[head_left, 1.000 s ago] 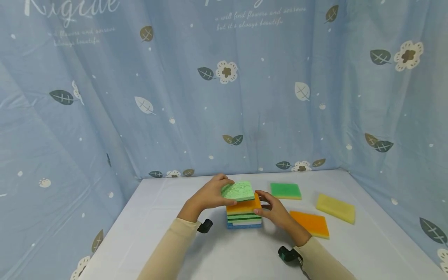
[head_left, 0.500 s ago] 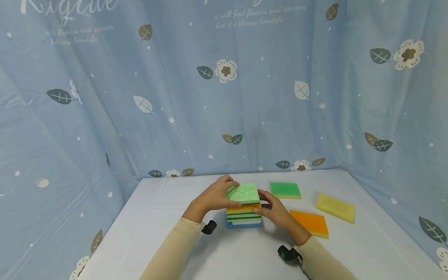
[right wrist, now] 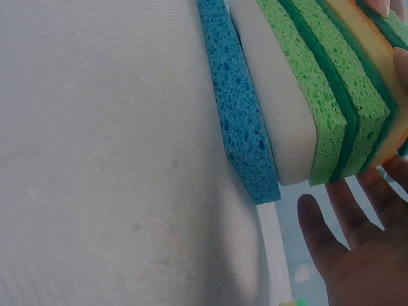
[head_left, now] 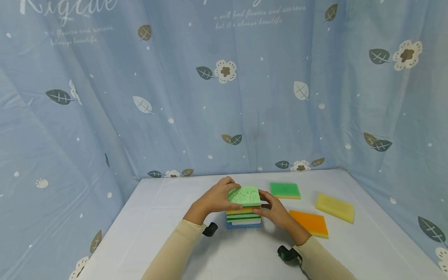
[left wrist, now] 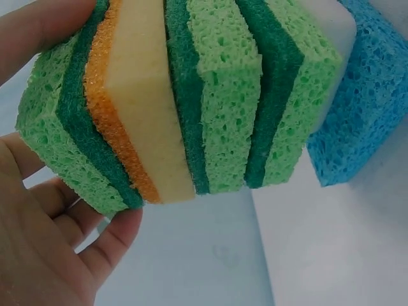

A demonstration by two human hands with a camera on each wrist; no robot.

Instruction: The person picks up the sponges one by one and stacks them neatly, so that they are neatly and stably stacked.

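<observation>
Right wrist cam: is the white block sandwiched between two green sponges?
No, the white block lies between the blue sponge and a light green sponge in the stack.

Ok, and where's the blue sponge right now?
In the head view, the blue sponge lies just right of centre, low in the picture, on the table, at the bottom of the stack, just under the white sponge.
</observation>
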